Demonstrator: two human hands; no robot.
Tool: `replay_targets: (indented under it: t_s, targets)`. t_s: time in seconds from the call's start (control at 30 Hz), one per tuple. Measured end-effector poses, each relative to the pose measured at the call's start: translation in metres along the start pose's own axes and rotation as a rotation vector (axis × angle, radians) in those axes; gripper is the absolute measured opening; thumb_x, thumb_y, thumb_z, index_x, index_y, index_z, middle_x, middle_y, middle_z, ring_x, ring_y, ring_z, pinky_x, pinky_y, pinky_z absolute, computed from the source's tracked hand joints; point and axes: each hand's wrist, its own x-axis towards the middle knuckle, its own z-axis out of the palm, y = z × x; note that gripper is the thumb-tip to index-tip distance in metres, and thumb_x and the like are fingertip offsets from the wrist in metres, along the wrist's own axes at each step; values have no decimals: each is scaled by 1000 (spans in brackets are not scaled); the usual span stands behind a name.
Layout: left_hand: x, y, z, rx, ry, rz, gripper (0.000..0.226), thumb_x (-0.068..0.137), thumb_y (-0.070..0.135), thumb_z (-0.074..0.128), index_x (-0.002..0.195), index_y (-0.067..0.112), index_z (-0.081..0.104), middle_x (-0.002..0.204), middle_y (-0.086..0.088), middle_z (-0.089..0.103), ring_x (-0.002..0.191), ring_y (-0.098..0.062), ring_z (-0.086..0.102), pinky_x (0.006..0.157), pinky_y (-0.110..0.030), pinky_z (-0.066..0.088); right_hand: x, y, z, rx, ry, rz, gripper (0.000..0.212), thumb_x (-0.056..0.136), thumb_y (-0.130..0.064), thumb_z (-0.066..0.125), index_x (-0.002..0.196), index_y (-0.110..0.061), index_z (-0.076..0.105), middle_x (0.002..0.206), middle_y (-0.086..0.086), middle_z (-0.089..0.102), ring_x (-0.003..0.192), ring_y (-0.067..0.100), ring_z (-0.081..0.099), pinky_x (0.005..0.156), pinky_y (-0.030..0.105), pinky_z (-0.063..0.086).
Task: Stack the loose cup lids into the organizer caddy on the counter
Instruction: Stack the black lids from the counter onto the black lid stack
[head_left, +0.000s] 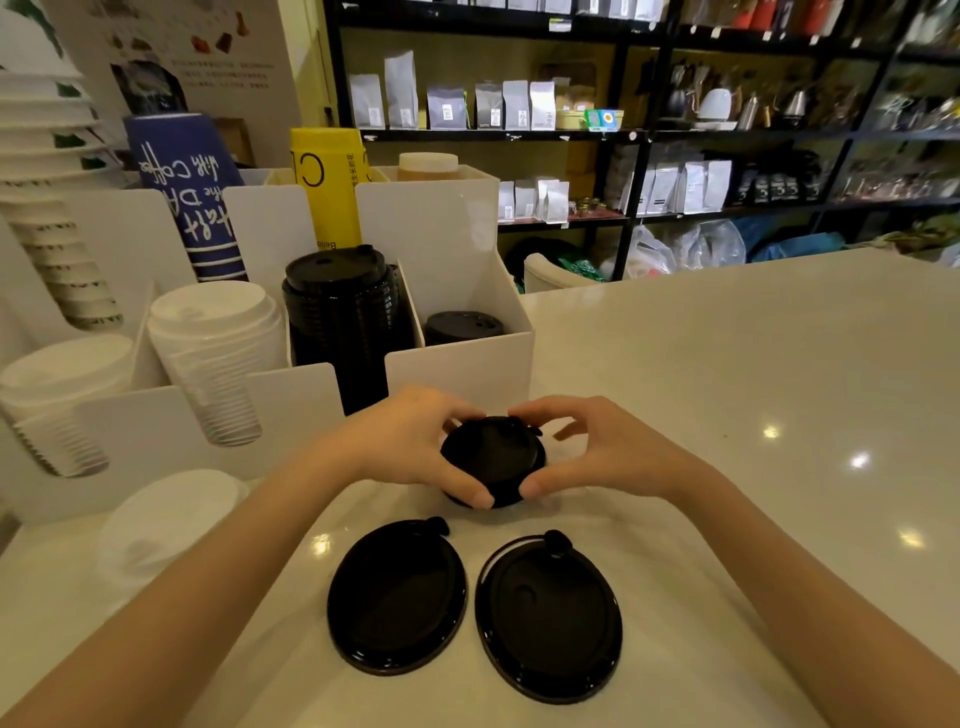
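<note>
A small stack of black cup lids (491, 457) rests on the white counter just in front of the caddy. My left hand (415, 441) and my right hand (597, 452) both grip it from either side. Two more black lids lie flat nearer to me, one on the left (397, 597) and one on the right (550, 618). The white organizer caddy (457, 374) stands behind, with a tall stack of black lids (343, 312) in its middle slot and a short stack of black lids (462, 327) in its right slot.
White lid stacks (218, 353) fill the caddy's left slots, with paper cups (192, 202) behind them. A loose white lid (171, 525) lies on the counter at the left. The white counter (753, 389) stretches to the right. Shelves of bags (519, 104) stand beyond.
</note>
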Motion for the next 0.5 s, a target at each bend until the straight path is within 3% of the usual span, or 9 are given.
replay_targets:
  t_s: [0.13,0.33,0.43,0.5]
  targets:
    - [-15,5,-23,-92,156,25,76,60,45,74,127,23,45,125,4,57,108,-8,52,86,-24,46,-1,-16,-13,93,41,-54,59,58,-38,73,115,-38,54,117,-13,60,113,5,52,96,27,43]
    - [-48,14,-58,-130,452,91,68,56,44,76,118,27,54,99,14,59,88,3,54,75,-12,47,14,-49,-29,179,119,-163,62,54,-36,78,113,-40,59,114,-15,65,111,4,56,99,33,45]
    - [-59,11,-71,-108,625,112,73,54,53,75,119,29,53,100,16,57,92,1,54,75,-9,44,30,-68,-34,195,124,-226,56,59,-31,74,109,-45,55,108,-21,64,107,1,57,97,29,45]
    - [-62,5,-77,-149,708,101,74,51,58,71,117,30,53,101,16,58,97,-2,55,75,-8,46,43,-80,-33,196,140,-254,60,61,-35,71,117,-41,51,118,-16,59,113,9,53,101,38,44]
